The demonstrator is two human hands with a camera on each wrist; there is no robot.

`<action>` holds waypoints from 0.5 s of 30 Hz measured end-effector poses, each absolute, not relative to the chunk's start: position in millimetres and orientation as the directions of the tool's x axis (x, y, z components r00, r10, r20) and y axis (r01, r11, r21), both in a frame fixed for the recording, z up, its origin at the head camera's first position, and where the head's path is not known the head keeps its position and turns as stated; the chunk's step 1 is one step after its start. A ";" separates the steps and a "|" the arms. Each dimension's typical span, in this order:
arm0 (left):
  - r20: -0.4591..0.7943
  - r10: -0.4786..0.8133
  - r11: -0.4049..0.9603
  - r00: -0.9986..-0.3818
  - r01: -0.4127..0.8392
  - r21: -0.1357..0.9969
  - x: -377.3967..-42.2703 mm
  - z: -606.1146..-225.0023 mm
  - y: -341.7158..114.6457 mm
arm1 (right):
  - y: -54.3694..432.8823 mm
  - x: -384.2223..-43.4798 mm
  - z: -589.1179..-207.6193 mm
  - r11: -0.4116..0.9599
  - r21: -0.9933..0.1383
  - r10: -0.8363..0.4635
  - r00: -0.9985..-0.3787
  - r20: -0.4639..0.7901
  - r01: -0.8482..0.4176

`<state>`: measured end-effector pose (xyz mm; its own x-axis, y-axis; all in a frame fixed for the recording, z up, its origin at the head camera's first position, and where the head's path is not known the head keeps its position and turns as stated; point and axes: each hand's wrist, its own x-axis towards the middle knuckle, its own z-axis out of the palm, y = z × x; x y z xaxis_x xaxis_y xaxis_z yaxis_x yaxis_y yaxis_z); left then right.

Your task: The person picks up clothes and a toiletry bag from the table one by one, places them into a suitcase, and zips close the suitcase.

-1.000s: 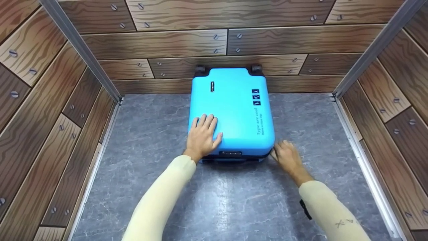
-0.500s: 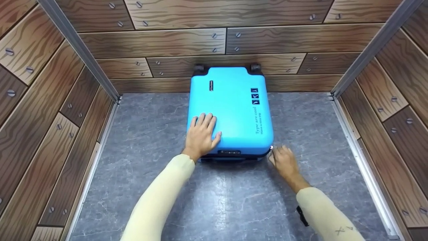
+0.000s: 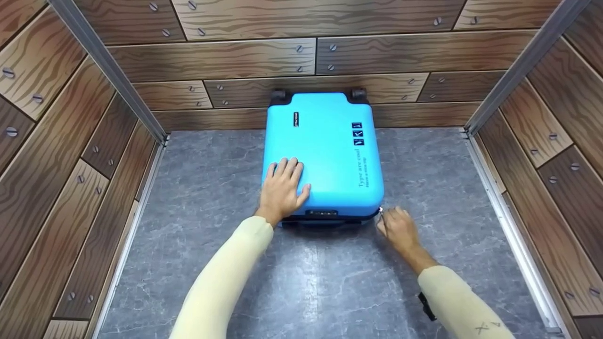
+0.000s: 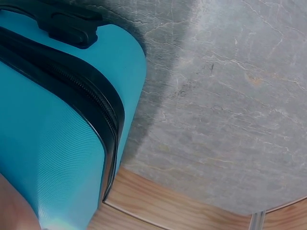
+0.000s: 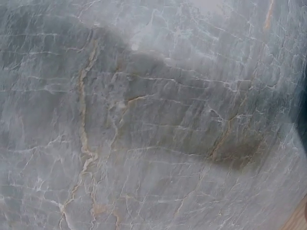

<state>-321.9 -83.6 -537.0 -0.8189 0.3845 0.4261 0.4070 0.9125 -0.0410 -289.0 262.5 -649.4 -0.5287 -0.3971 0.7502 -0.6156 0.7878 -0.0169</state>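
Observation:
A bright blue hard-shell suitcase (image 3: 325, 141) lies flat on the floor, its wheels (image 3: 359, 95) toward the back wall. My left hand (image 3: 282, 190) rests on the lid near the front left corner, fingers straight and slightly spread. At the front right corner my right hand (image 3: 398, 230) pinches a small shiny zipper pull (image 3: 380, 210), the fingers curled. The left wrist view shows the black zipper (image 4: 98, 98) running round the case's edge, with a black handle (image 4: 72, 28) on its side. In the right wrist view the right hand's grip is out of sight.
Grey marbled flooring (image 3: 212, 188) surrounds the suitcase. Wood-patterned panels form the back wall (image 3: 264, 59) and both side walls, with metal strips (image 3: 513, 240) along the floor edges. A combination lock (image 3: 321, 213) sits on the suitcase's front side.
My right hand has moved slightly down and toward the front at the suitcase corner, and the zipper pull has come into sight. The left hand stays on the lid. The whole view has shifted slightly.

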 end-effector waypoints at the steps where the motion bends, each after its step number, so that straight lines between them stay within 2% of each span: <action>1: 0.420 0.385 0.913 -0.822 0.406 -0.042 -321.6 -537.2 -83.2 | 262.5 -287.8 -649.4 0.786 -0.011 -0.401 -0.524 0.752 -0.618; 11: 0.420 0.380 0.912 -0.824 0.411 -0.018 -323.8 -538.0 -79.7 | 254.4 -276.9 -653.1 0.779 -0.037 -0.376 -0.513 0.772 -0.626; 15: 0.414 0.376 0.914 -0.829 0.404 -0.022 -322.6 -539.9 -78.6 | 250.0 -269.6 -656.3 0.779 -0.060 -0.369 -0.533 0.762 -0.624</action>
<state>-322.6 -78.6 -539.9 -0.8287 0.3764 0.4141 0.4045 0.9143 -0.0215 -269.6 250.0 -656.3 -0.5328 -0.3687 0.7617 -0.6244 0.7788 -0.0598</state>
